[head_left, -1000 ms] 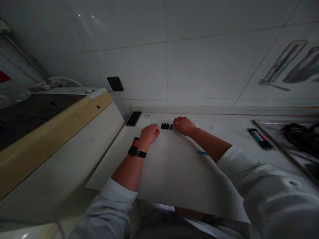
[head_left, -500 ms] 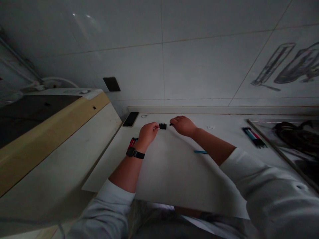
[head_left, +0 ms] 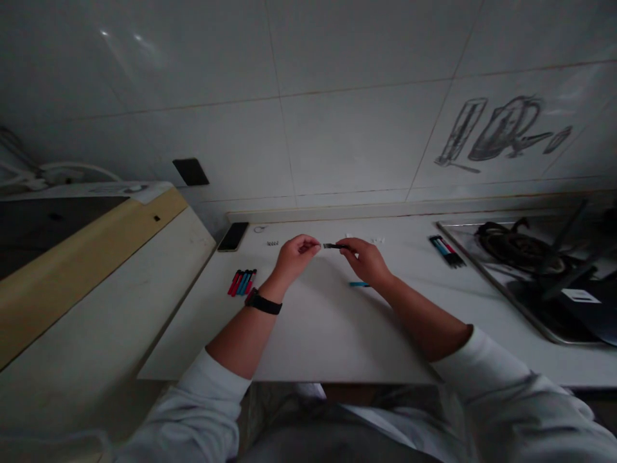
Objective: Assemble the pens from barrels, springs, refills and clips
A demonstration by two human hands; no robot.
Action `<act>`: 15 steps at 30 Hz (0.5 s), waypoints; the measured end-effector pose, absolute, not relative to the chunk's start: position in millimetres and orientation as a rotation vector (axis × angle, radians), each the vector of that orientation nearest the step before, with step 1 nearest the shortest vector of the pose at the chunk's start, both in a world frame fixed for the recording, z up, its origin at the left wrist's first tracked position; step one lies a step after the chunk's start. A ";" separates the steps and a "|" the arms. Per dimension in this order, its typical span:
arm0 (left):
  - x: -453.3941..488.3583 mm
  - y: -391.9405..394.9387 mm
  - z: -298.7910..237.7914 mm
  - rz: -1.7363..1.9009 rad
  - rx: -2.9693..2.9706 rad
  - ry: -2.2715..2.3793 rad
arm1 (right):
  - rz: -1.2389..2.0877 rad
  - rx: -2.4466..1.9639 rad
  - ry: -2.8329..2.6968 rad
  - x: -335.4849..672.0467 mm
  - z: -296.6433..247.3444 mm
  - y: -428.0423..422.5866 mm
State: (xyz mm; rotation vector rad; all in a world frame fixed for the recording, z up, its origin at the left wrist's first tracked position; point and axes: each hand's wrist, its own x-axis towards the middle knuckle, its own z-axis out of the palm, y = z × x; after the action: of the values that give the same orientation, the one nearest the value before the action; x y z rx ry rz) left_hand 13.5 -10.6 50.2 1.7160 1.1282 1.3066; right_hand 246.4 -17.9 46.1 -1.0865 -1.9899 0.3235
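Note:
My right hand is closed on a slim black pen part, whose end points left. Just left of it, my left hand has thumb and forefinger pressed together; what they pinch, if anything, is too small to make out. A row of small springs lies on the counter beyond the left hand. Below the right hand rests a blue pen barrel. Small whitish pieces lie behind the right hand. Several red and blue pen barrels are lined up by the left wrist.
A phone and a thin ring lie at the back left of the white counter. More pens sit at the right, beside a gas stove. A cabinet-like box stands along the left edge.
The view has turned right. My hands have come closer together, the black pen part now nearly meeting my left fingertips. The row of small black pieces is now hidden from view; the springs show.

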 end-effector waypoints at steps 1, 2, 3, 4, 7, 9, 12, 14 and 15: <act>16.7 -11.0 43.0 1.293 1.707 1.122 | 0.347 -1.104 -1.964 247.9 38.3 -16.9; 18.5 -11.2 35.4 1.271 1.698 1.110 | 0.376 -1.121 -1.948 249.2 31.6 -16.0; 19.2 -11.3 28.1 1.257 1.676 1.097 | 0.406 -1.135 -1.940 250.5 26.2 -15.4; 19.0 -11.1 21.6 1.243 1.647 1.085 | 0.433 -1.143 -1.934 251.7 22.1 -15.2; 15.9 -10.0 9.5 1.215 1.578 1.061 | 0.490 -1.137 -1.910 254.0 17.1 -16.7; 14.6 -9.1 7.5 1.211 1.564 1.055 | 0.512 -1.138 -1.893 253.9 17.6 -19.0; 15.8 -9.5 9.1 1.218 1.563 1.048 | 0.504 -1.125 -1.928 252.3 19.6 -22.3; 17.9 -11.7 10.9 1.216 1.566 1.041 | 0.478 -1.106 -1.964 251.4 20.5 -24.0; 18.9 -13.2 11.9 1.212 1.570 1.040 | 0.470 -1.101 -1.978 251.2 20.7 -24.6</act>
State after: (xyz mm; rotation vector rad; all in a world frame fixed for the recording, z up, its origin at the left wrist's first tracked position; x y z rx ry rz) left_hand 18.9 -13.2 11.9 1.5701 1.0404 1.2121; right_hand 251.2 -24.6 20.7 -1.1009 -1.9781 0.4697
